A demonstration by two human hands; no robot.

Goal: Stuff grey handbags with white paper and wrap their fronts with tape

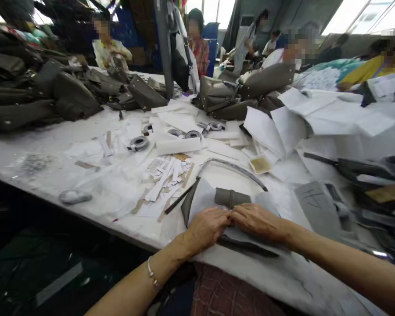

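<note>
Lower centre of the frame, we press the grey bag piece (232, 197), wrapped in white paper (202, 199), onto the surface (26, 145), likely to steady it. Our right hand (258, 221) lies flat; our left hand (208, 228) is curled, and we cannot tell whether it pinches.

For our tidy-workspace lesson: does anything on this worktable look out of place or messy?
Yes: paper strips lie scattered criss-cross, not stacked, beyond the left hand and right hand, which rest on a grey bag.

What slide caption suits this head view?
Left hand and right hand meet on a paper-wrapped grey-green leather bag at a white worktable littered with white paper strips.
</note>
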